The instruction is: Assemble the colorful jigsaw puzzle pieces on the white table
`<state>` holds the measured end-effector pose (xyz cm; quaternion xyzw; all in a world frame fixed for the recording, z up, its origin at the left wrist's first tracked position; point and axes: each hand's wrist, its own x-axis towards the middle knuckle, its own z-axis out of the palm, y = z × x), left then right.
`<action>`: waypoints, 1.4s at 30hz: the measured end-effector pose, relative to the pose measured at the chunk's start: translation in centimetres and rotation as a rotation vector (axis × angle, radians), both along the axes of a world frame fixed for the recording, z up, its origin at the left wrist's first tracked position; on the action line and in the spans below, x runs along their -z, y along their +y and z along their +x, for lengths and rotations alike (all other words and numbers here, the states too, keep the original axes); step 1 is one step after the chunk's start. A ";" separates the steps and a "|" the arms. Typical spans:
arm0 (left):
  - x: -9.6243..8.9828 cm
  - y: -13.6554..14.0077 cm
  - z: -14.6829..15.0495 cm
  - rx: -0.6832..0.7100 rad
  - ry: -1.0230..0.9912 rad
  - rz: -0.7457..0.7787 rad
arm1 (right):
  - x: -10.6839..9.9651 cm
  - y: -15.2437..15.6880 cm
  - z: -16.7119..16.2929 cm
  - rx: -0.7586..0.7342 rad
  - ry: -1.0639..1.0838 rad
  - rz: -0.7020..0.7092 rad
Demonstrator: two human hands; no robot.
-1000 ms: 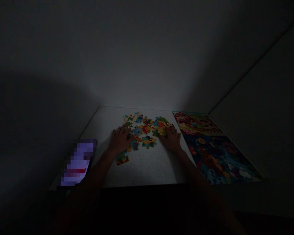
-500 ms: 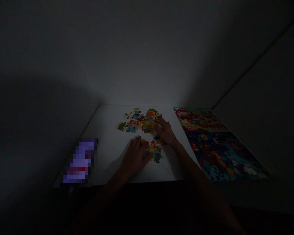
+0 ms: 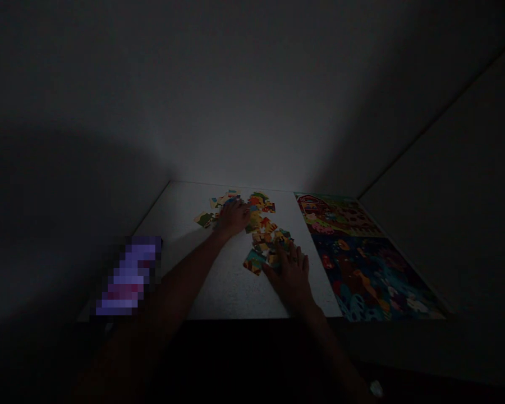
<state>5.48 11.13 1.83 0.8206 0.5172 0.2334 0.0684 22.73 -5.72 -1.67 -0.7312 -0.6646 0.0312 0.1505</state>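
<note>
Head view: left hand (image 3: pixel 234 217) at centre and right hand (image 3: pixel 293 276) below centre rest on puzzle pieces (image 3: pixel 254 262), fingers (image 3: pixel 299 257) loosely spread.

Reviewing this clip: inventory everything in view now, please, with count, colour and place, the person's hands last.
White flat tabletop: one, white, lower centre
Flat printed jigsaw pieces: several, too crowded to count, multicoloured, mid-tabletop
Rectangular farm picture with a red barn: one, red and green, far right of tabletop
Dark blue animal picture: one, mostly dark blue, nearer right
Rectangular phone-like device: one, lit purple screen, pixelated, near left
Plain walls: at least two, dim grey, behind and right
Small pale object, unclear: one, pale, bottom right
Left hand: one, bare, over farther pieces
Right hand: one, bare, at nearer pieces
</note>
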 end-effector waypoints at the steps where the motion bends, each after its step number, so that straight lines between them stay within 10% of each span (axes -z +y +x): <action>1: -0.1 1.0 -1.4 -0.054 0.012 -0.006 | -0.3 1.0 0.4 0.020 0.003 -0.017; 5: 0.5 0.8 -5.4 -0.142 0.061 -0.010 | -1.0 5.5 2.0 0.135 0.042 -0.070; 12: 1.4 -8.3 -5.3 -0.148 0.120 0.048 | -1.9 14.0 2.3 0.222 0.171 -0.048; 21: 1.1 -12.7 -5.7 0.222 0.149 0.032 | -3.1 19.1 1.1 -0.230 0.275 -0.081; 34: 1.4 -4.7 3.9 0.434 0.032 -0.045 | 1.4 -2.2 -0.1 0.012 0.008 0.083; 42: -1.1 5.2 -4.0 -0.054 0.040 -0.135 | -1.0 4.9 0.9 0.199 -0.056 -0.096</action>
